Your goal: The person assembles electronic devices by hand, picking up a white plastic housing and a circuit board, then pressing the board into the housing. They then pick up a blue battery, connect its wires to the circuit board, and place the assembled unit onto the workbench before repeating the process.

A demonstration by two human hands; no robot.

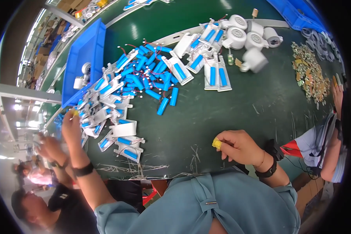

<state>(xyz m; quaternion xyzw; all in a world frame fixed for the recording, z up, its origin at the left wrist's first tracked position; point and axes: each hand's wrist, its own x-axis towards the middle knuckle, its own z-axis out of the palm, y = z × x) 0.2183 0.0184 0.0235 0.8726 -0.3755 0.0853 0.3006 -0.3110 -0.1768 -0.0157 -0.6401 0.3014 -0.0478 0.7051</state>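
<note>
My left hand [71, 128] is raised at the left edge of a pile of white plastic casings [121, 128] with blue cylindrical batteries set in them. Its fingers are bent together, with a bit of yellow at the tips; what they hold is hidden. Low over the green table [183, 124], right of centre, my right hand [241, 147] is closed in a pinch. A small yellow piece [217, 143] shows at its fingertips, and I cannot tell whether it is held or worn. Loose blue batteries [148, 68] with thin wires lie heaped beyond the casings.
White rounded fan housings [235, 37] stand at the back. A blue bin [84, 58] is at the far left, another blue bin [300, 15] at the back right. Small metal parts [310, 72] and grey rings [319, 43] are heaped right. Co-workers' hands [50, 148] [337, 95] show at both sides.
</note>
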